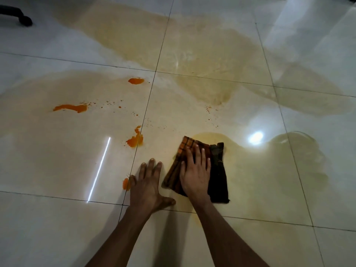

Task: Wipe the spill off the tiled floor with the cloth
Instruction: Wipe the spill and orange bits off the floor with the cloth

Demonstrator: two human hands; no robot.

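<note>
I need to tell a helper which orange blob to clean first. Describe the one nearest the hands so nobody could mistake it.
Start at the left hand, pressed flat on the tiled floor beside the cloth. The orange blob sits against that hand's outermost finger. Unlike the other orange patches farther up the tiles, it is the only one touching a hand.

Two bare forearms enter from the bottom edge of the head view, no sleeves showing. Left hand (148,186) and right hand (195,170): no gloves, rings, watch or bands visible. Fingernails short, pale. No other clothing in view.
</note>
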